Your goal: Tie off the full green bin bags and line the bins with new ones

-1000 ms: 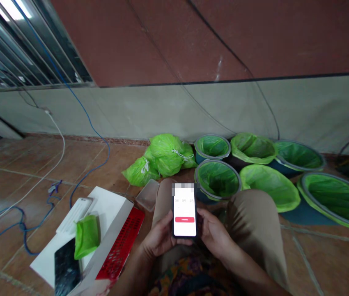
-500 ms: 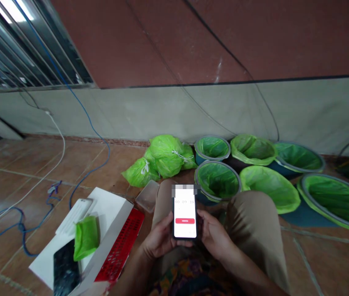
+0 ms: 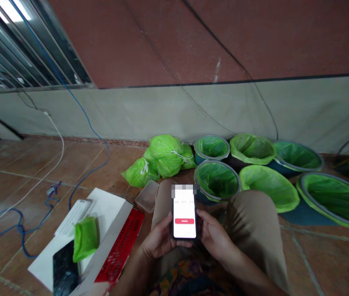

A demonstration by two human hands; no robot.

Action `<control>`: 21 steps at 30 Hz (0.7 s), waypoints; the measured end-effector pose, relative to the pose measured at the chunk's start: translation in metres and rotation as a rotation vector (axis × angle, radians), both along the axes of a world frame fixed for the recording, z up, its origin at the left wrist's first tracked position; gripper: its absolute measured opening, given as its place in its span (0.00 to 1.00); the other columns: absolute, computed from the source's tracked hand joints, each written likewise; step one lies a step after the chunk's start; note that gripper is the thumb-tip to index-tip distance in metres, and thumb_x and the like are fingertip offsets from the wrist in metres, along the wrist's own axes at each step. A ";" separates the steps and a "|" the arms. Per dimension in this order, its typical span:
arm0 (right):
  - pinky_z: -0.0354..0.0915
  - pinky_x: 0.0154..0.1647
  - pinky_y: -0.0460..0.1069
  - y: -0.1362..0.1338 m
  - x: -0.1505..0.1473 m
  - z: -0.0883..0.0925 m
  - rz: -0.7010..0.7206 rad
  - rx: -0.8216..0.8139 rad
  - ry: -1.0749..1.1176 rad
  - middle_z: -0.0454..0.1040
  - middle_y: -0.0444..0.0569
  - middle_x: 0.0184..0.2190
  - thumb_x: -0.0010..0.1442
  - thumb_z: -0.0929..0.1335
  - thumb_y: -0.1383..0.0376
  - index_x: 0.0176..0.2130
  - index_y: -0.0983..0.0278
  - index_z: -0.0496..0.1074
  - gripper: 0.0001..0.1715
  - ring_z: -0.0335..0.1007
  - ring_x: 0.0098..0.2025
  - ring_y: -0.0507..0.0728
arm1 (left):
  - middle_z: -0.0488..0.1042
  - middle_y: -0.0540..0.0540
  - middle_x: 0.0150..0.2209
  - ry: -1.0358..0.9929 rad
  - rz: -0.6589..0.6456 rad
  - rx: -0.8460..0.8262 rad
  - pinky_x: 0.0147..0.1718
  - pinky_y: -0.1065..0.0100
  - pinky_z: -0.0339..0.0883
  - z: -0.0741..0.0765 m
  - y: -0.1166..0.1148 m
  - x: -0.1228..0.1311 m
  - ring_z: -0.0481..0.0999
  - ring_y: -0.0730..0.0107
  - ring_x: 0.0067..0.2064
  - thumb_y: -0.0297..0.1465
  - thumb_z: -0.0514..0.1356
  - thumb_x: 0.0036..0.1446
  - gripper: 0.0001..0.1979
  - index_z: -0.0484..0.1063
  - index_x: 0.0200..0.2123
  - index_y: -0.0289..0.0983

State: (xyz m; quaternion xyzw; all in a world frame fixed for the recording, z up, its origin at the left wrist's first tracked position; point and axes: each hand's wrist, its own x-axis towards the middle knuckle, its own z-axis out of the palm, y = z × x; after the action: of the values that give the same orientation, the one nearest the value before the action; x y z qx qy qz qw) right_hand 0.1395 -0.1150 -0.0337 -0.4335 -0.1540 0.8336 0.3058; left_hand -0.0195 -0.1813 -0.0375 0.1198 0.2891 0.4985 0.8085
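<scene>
A smartphone [image 3: 184, 230] with a lit white screen and a red button stands upright over my lap, showing digits like a timer. My left hand [image 3: 159, 237] is closed round its left edge, with fingers behind it. On the opposite edge, my right hand [image 3: 213, 232] grips the phone too, fingers partly hidden behind. Just beyond my knees are several bins lined with green bags, one of them a small bin [image 3: 217, 181] right behind the phone. Tied green garbage bags [image 3: 165, 156] lie against the wall.
At left a white box [image 3: 106, 218] carries a folded green bag pack [image 3: 86, 238], a dark phone-like slab [image 3: 66, 269] and a white object. A red basket [image 3: 120, 246] sits beside it. A clear plastic container [image 3: 148, 195] and a blue cable [image 3: 83, 179] lie on the tiled floor.
The view has shifted very slightly. Both hands keep the same hold on the smartphone, and the things around have not moved.
</scene>
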 end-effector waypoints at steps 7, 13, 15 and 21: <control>0.66 0.42 0.53 -0.001 -0.001 -0.001 -0.006 -0.013 0.000 0.79 0.49 0.35 0.45 0.73 0.54 0.36 0.62 0.76 0.19 0.74 0.40 0.59 | 0.75 0.34 0.50 0.007 0.007 -0.005 0.41 0.55 0.72 0.001 0.000 0.001 0.76 0.54 0.47 0.42 0.48 0.65 0.25 0.69 0.55 0.32; 0.66 0.43 0.53 0.000 -0.001 -0.002 -0.014 -0.024 0.017 0.79 0.49 0.36 0.46 0.73 0.56 0.36 0.62 0.76 0.18 0.73 0.42 0.60 | 0.75 0.34 0.50 0.018 0.000 -0.018 0.41 0.56 0.72 0.000 0.000 0.000 0.76 0.55 0.47 0.43 0.47 0.65 0.25 0.69 0.55 0.32; 0.66 0.43 0.53 0.000 -0.001 -0.002 -0.009 -0.027 0.017 0.79 0.49 0.37 0.46 0.73 0.56 0.37 0.62 0.76 0.18 0.73 0.42 0.59 | 0.75 0.35 0.50 0.025 0.004 -0.026 0.41 0.56 0.73 0.001 0.000 0.000 0.76 0.55 0.47 0.42 0.47 0.65 0.25 0.69 0.55 0.32; 0.66 0.43 0.53 -0.001 -0.002 0.001 -0.021 -0.039 -0.002 0.80 0.49 0.37 0.47 0.73 0.56 0.37 0.62 0.76 0.17 0.73 0.42 0.59 | 0.75 0.36 0.50 0.030 0.009 -0.025 0.40 0.56 0.73 0.001 -0.001 0.001 0.76 0.55 0.48 0.42 0.46 0.65 0.25 0.69 0.56 0.34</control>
State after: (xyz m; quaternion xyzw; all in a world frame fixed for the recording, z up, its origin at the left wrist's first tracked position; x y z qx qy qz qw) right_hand 0.1377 -0.1161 -0.0325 -0.4417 -0.1333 0.8328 0.3060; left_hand -0.0189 -0.1819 -0.0362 0.1158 0.3080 0.4967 0.8031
